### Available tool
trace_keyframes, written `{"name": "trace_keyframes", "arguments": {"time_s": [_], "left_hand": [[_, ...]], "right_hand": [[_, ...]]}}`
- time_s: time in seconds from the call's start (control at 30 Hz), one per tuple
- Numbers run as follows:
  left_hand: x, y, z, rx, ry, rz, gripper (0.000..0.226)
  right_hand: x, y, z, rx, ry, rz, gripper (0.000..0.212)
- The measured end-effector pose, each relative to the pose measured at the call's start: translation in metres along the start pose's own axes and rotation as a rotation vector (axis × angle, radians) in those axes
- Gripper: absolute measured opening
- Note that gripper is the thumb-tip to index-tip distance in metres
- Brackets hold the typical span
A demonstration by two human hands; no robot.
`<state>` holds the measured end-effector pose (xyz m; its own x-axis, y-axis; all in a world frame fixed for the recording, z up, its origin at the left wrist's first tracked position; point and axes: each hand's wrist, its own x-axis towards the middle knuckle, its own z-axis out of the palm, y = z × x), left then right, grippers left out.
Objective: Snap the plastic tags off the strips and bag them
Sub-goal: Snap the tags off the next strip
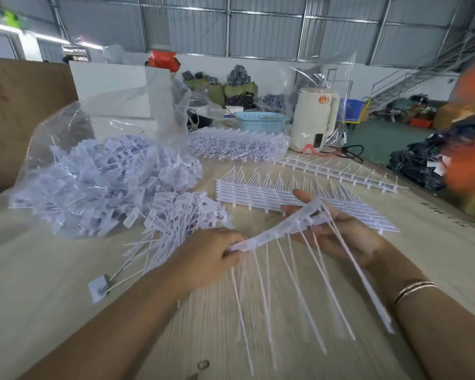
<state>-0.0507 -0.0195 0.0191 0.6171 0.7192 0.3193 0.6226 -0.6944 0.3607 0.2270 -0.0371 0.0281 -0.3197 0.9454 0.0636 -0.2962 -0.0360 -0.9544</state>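
No legible writing is shown: the small marks on the tags are blurred, and the red sticker on the cream kettle (314, 120) at the back cannot be read. At the left, a clear plastic bag (74, 149) is laid open on the tabletop (52, 297), filled with loose white tags (99, 176); more snapped-off tags (176, 223) are heaped just beside its mouth, and a single tag (100, 286) is seen apart from the heap, nearer the camera. The left hand (211, 256) is held palm down, its fingers curled round the left end of a strip of tags (274, 231), which is bent upward in the middle. The long thin tails of the strip are fanned down toward the camera. The right hand (337, 229) is held palm up under the strip's right end, the fingers partly extended and the thumb pressed over the strip, so that it is gripped. Thin bracelets (414, 290) are worn on the right wrist. Behind the hands, stacked strips (272, 193) are laid flat, with further strips (239, 144) beyond and a blue basket (261, 122) behind those.
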Motion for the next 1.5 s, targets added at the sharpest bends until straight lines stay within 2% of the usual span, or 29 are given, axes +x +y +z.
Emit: {"name": "trace_keyframes", "arguments": {"time_s": [0.07, 0.13, 0.2, 0.23, 0.3, 0.33, 0.4, 0.47, 0.5, 0.6, 0.7, 0.9, 1.03, 1.23, 1.4, 1.5], "left_hand": [[-0.002, -0.004, -0.001, 0.020, 0.043, -0.014, 0.015], [-0.002, -0.007, -0.002, 0.075, 0.072, -0.007, 0.016], [-0.003, -0.006, -0.002, 0.114, 0.090, 0.019, 0.016], [-0.003, -0.004, -0.002, 0.125, 0.099, 0.033, 0.016], [-0.002, 0.000, 0.002, 0.188, 0.115, 0.059, 0.022], [-0.002, 0.002, 0.005, 0.239, 0.126, 0.069, 0.028], [0.000, 0.008, 0.011, 0.309, 0.158, 0.076, 0.037], [0.001, 0.015, 0.014, 0.282, 0.190, 0.096, 0.034], [0.000, 0.018, 0.013, 0.224, 0.201, 0.113, 0.028], [-0.003, 0.022, 0.009, -0.055, 0.128, 0.072, 0.014], [-0.006, 0.017, 0.003, -0.274, 0.041, -0.058, 0.012], [-0.010, 0.009, 0.003, -0.170, -0.100, -0.073, 0.008], [-0.008, 0.010, 0.001, -0.255, -0.041, -0.112, 0.011], [-0.009, 0.015, -0.002, -0.364, -0.044, -0.124, 0.010], [-0.011, 0.014, -0.008, -0.399, 0.016, -0.095, 0.008], [-0.010, 0.016, -0.008, -0.310, 0.064, -0.030, 0.009]], "right_hand": [[-0.007, -0.008, -0.013, 0.000, 0.000, 0.006, 0.072], [-0.014, -0.021, -0.020, 0.023, 0.147, -0.022, 0.074], [-0.016, -0.030, -0.021, -0.019, 0.319, -0.147, 0.067], [-0.016, -0.032, -0.019, -0.132, 0.393, -0.229, 0.063], [-0.015, -0.034, -0.001, -0.551, 0.516, -0.379, 0.054], [-0.015, -0.033, 0.015, -0.799, 0.502, -0.433, 0.050], [-0.010, -0.019, 0.048, -1.211, 0.316, -0.487, 0.037], [0.000, 0.003, 0.074, -1.394, 0.085, -0.477, 0.029], [0.005, 0.013, 0.083, -1.431, 0.025, -0.426, 0.030], [0.012, 0.030, 0.089, -1.364, 0.039, -0.240, 0.038], [0.010, 0.037, 0.079, -1.405, 0.013, -0.264, 0.040], [0.007, 0.037, 0.073, -1.351, 0.039, -0.329, 0.019], [0.004, 0.027, 0.075, -1.375, -0.018, -0.424, 0.019], [0.003, 0.025, 0.077, -1.511, 0.055, -0.613, 0.016], [0.003, 0.026, 0.077, -1.474, 0.056, -0.587, 0.016], [0.005, 0.028, 0.074, -1.361, 0.094, -0.535, 0.012]]}}
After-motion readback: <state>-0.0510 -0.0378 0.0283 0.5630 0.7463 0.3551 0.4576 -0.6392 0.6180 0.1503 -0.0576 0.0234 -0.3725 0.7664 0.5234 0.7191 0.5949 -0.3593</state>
